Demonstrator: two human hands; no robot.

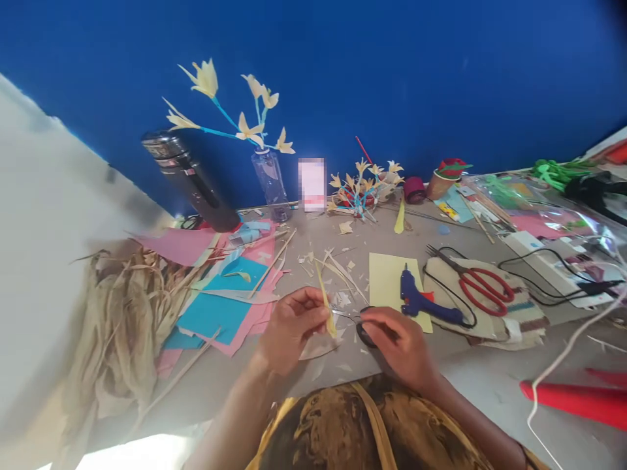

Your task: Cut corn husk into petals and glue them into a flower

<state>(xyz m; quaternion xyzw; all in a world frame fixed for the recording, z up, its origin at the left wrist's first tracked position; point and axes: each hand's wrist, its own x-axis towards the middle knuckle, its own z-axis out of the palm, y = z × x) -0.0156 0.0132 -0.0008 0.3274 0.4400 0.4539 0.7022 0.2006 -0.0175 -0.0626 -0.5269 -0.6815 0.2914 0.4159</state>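
Observation:
Pinched between the thumb and fingers of my left hand (301, 320) is a narrow pale-yellow strip (322, 281), which looks like dried husk and stands roughly upright. My right hand (399, 343) grips a small pair of scissors with black handles (366, 335). Their thin metal blades (345, 314) point left and reach close to the strip; whether they touch it I cannot tell. Cut scraps (345, 299) and thin husk strips (343, 271) lie on the grey table beneath and beyond my hands.
Right of my hands are a blue glue gun (416, 303), yellow paper (385, 274), red-handled scissors (484, 287) and a power strip (539, 264) with cables. On the left lie dried husks (117, 326) and coloured paper (220, 316). A bottle with husk flowers (271, 186) and a black flask (196, 186) stand behind.

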